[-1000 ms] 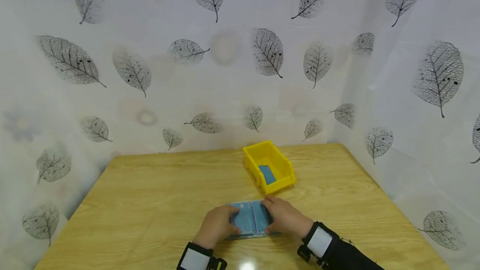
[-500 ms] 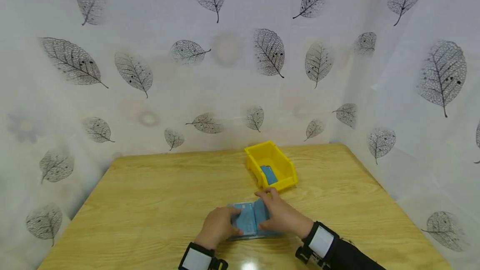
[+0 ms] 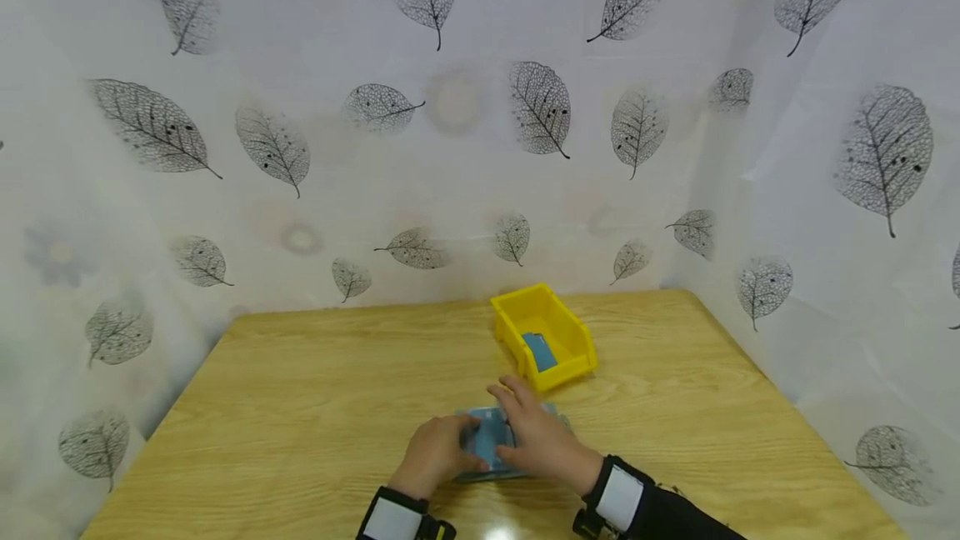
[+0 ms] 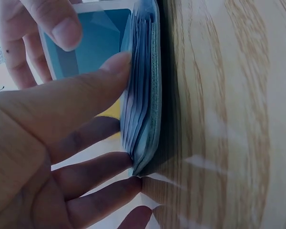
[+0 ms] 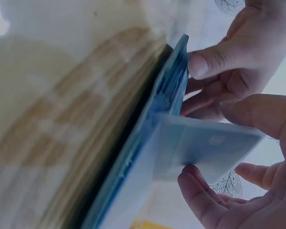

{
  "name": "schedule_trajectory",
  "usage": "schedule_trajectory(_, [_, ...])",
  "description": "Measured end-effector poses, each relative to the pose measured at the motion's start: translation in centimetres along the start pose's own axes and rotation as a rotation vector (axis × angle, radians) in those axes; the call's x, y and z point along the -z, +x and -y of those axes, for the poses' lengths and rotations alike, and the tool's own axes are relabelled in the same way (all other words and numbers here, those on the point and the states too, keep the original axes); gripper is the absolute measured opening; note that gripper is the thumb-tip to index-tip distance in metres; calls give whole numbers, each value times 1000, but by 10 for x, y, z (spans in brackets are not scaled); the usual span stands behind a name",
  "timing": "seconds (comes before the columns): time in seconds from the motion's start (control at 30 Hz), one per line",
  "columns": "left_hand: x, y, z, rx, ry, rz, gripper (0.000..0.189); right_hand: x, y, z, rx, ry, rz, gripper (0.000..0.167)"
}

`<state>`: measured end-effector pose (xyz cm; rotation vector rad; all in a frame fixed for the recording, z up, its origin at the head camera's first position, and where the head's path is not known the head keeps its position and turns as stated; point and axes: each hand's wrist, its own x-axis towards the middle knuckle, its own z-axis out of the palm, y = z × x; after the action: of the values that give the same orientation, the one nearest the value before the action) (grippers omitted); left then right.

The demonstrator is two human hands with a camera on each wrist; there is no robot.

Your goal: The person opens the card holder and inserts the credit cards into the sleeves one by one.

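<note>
A blue card holder (image 3: pixel 489 438) lies spread on the table, partly covered by both hands. My left hand (image 3: pixel 433 452) grips its left side. In the left wrist view, the left thumb presses the edge of a stack of sleeves (image 4: pixel 140 81), with fingers at the cover's edge. My right hand (image 3: pixel 543 444) reaches over the right half. The right wrist view shows it holding a raised clear sleeve page (image 5: pixel 205 140) with a pale card inside, thumb along one edge and fingers on the other side. This page stands tilted up from the spine.
Just beyond the hands stands a yellow bin (image 3: pixel 567 371), with a blue card-like piece (image 3: pixel 538 351) inside. Both rest on a wood-grain table (image 3: pixel 315 407). A leaf-patterned white curtain (image 3: pixel 465 173) hangs round the back and sides.
My right hand has lifted a page on the card holder's right side and carried it leftward over the spine. The left hand stays in place on the left side.
</note>
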<state>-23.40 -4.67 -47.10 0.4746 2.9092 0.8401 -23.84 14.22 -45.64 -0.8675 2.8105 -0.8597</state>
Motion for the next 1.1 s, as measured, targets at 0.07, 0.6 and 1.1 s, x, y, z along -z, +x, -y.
schedule_trajectory(0.07, [-1, 0, 3, -4, 0, -17, 57, -3, 0, 2, -7, -18, 24, 82])
schedule_trajectory(0.6, [1, -5, 6, 12, -69, 38, 77, -12, 4, 4, 121, -325, 137, 45])
schedule_trajectory(1.1, [-5, -4, -2, 18, 50, -27, 71, 32, 27, -17, 57, -59, -6, 28])
